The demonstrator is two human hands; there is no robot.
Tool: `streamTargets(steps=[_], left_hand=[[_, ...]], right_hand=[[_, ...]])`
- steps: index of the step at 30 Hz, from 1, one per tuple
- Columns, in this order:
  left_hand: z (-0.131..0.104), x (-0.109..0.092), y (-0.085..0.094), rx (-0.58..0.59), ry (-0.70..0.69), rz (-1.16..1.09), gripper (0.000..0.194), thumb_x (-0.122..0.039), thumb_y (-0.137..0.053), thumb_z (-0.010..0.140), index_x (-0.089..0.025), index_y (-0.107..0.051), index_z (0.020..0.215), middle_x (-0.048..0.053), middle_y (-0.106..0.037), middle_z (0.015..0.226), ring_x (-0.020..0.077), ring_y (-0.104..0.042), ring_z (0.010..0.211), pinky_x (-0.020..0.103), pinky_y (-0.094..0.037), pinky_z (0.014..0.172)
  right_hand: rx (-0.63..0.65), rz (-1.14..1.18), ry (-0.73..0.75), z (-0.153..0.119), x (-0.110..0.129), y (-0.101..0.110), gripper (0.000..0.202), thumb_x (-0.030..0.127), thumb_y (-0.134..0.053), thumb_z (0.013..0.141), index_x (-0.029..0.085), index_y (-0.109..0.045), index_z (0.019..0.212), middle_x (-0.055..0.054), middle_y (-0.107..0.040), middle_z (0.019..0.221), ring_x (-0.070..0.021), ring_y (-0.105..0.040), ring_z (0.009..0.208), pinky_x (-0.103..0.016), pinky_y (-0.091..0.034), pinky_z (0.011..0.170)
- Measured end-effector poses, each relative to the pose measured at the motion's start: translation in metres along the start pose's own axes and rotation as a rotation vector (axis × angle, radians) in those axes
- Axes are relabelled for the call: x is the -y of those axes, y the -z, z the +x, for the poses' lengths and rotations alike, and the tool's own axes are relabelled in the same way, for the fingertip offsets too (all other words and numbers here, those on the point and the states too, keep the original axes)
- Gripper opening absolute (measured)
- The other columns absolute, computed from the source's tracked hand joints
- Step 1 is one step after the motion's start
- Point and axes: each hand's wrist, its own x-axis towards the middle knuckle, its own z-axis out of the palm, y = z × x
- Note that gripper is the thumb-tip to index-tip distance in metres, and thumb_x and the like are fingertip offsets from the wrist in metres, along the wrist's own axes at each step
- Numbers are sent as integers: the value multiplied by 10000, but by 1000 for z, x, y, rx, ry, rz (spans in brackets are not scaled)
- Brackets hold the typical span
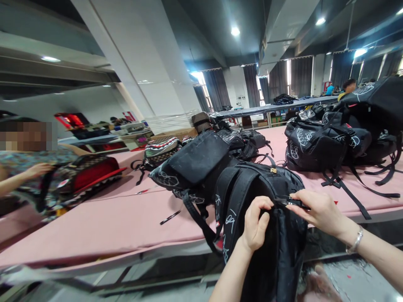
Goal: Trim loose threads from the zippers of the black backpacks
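A black backpack [291,247] with white line drawings on its side stands upright at the near edge of the pink table [126,226]. My left hand [257,222] is closed on the fabric edge near the bag's top opening. Beside it, my right hand [317,209], with a silver bracelet at the wrist, pinches a small dark piece with shiny metal at the zipper line; its exact shape is too small to tell. A gold-coloured tag [273,170] sits at the top of the bag.
Another black backpack [201,159] leans just behind on the left. More black bags [317,142] with dangling straps lie at the right. Across the table at the left, a person's hand [39,171] touches a checkered bag [94,176] with red lining. A small black strip [170,217] lies on the table.
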Motion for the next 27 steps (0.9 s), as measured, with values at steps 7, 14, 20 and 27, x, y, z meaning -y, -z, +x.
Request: streamTargets(steps=[7, 14, 20, 27], left_hand=[[7, -8, 9, 278, -101, 195, 349, -106, -508, 712, -185, -443, 1046, 88, -500, 961, 204, -477, 901, 385, -445, 775], [0, 2, 1, 66, -80, 330, 96, -98, -531, 788, -188, -520, 821, 32, -499, 792, 149, -480, 767, 291, -438, 675], [-1, -3, -1, 7, -13, 278, 111, -118, -461, 831, -180, -488, 743, 39, -513, 762, 159, -503, 764, 297, -438, 675], [-2, -7, -2, 3, 23, 260, 123, -144, -457, 839, -180, -472, 722, 43, -522, 779, 163, -496, 788, 300, -423, 696]], right_hand=[[-116, 61, -87, -23, -5, -6, 168, 297, -530, 886, 150, -558, 961, -43, -651, 803, -135, -607, 683, -231, -452, 613], [-22, -63, 2, -28, 4, -1, 137, 262, -514, 899, 149, -588, 921, -8, -591, 650, -109, -540, 547, -237, -356, 504], [69, -164, 67, -24, 14, -4, 161, 272, -488, 905, 156, -599, 892, -15, -580, 667, -114, -533, 560, -255, -305, 492], [96, -255, 115, -15, 22, -4, 197, 281, -452, 921, 158, -599, 878, 3, -523, 613, -107, -476, 498, -265, -248, 472]])
